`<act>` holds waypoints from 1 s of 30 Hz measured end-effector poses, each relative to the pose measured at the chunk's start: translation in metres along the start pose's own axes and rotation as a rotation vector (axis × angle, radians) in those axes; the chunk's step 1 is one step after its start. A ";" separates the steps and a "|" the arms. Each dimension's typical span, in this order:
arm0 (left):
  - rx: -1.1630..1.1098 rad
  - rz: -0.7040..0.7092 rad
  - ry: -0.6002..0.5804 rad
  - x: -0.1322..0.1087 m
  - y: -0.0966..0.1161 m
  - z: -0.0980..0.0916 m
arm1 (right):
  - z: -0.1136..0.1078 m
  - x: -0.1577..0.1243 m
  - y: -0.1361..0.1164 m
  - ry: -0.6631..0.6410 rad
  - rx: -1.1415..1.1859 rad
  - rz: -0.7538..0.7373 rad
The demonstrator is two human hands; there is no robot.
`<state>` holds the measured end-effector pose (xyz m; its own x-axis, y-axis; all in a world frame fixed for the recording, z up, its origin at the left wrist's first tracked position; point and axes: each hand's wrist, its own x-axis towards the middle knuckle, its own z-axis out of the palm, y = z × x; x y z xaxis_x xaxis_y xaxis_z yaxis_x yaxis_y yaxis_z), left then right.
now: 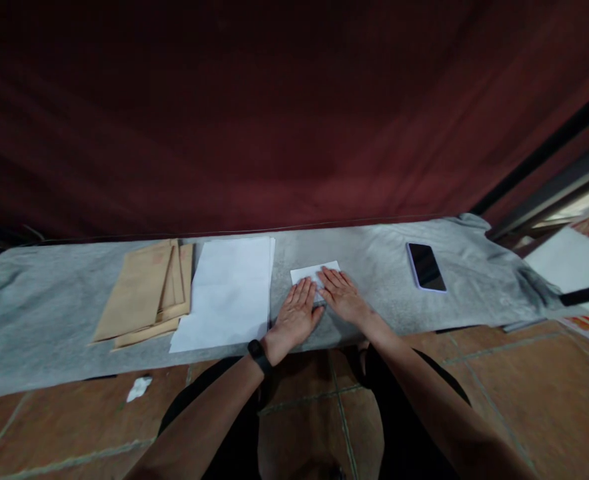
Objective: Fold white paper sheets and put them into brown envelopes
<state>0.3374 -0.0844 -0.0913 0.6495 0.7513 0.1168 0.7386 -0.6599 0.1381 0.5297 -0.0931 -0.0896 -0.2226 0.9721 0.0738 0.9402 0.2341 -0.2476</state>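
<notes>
A small folded sheet of white paper point(316, 269) lies flat on the grey cloth in front of me. My left hand point(298, 312) rests on its left part, palm down with fingers stretched out. On the right part lies my right hand point(343, 295), also flat, its fingers extended. Both hands cover much of the paper, so its lower part is mostly hidden. Just left of my left hand is a stack of larger white paper sheets point(229, 293).
Brown envelopes point(139, 287) are piled left of the sheets. A phone point(427, 267) with a purple edge lies to the right. Grey cloth point(374, 253) covers the long narrow surface, with a dark red curtain point(284, 133) behind. Crumpled white tissue point(138, 388) sits on the tiled floor.
</notes>
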 end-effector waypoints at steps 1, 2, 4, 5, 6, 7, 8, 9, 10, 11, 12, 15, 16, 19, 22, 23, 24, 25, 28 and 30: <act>0.005 -0.014 0.001 0.000 -0.001 0.000 | 0.000 0.000 0.001 0.003 -0.004 0.008; 0.011 -0.029 0.003 0.001 -0.002 -0.001 | -0.001 0.000 0.002 0.005 -0.010 0.013; 0.025 -0.055 0.006 0.001 -0.005 -0.003 | -0.001 -0.001 0.006 0.009 -0.028 0.021; 0.033 -0.061 0.006 0.002 -0.006 -0.005 | -0.001 -0.002 0.008 0.010 -0.039 0.023; 0.042 -0.063 0.003 0.002 -0.007 -0.006 | -0.001 -0.002 0.011 0.012 -0.050 0.026; 0.050 -0.064 -0.002 0.003 -0.009 -0.008 | -0.001 -0.003 0.014 0.015 -0.061 0.031; 0.058 -0.064 -0.011 0.004 -0.010 -0.010 | -0.002 -0.004 0.017 0.019 -0.070 0.038; 0.065 -0.066 -0.022 0.005 -0.011 -0.012 | -0.003 -0.004 0.020 0.023 -0.077 0.047; 0.073 -0.065 -0.036 0.006 -0.011 -0.013 | -0.003 -0.005 0.023 0.027 -0.083 0.058; 0.081 -0.061 -0.053 0.007 -0.012 -0.014 | -0.004 -0.005 0.026 0.030 -0.087 0.070; 0.088 -0.050 -0.071 0.009 -0.012 -0.015 | -0.006 -0.006 0.029 0.029 -0.086 0.080; 0.087 0.007 -0.120 0.011 -0.013 -0.019 | -0.010 -0.006 0.036 0.004 -0.053 0.098; 0.078 0.023 -0.128 0.011 -0.013 -0.021 | -0.011 -0.006 0.038 -0.009 -0.031 0.098; 0.016 0.038 -0.097 0.010 -0.015 -0.030 | -0.016 -0.006 0.047 -0.041 0.062 0.073; -0.114 0.011 0.000 0.012 -0.019 -0.041 | -0.021 -0.005 0.055 -0.032 0.199 -0.034; -0.179 -0.020 0.055 0.013 -0.020 -0.045 | -0.024 -0.004 0.057 -0.014 0.254 -0.070; -0.261 -0.063 0.117 0.015 -0.022 -0.049 | -0.027 -0.003 0.059 0.013 0.313 -0.088; -0.360 -0.119 0.181 0.017 -0.024 -0.052 | -0.029 -0.002 0.059 0.048 0.374 -0.081; -0.738 -0.311 0.344 0.025 -0.028 -0.058 | -0.035 0.003 0.056 0.174 0.548 0.045; -0.972 -0.423 0.416 0.031 -0.029 -0.059 | -0.036 0.007 0.051 0.240 0.658 0.115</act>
<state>0.3251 -0.0416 -0.0337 0.1371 0.9755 0.1721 0.3134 -0.2076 0.9267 0.5858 -0.0747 -0.0667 0.0030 0.9789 0.2045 0.5862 0.1640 -0.7934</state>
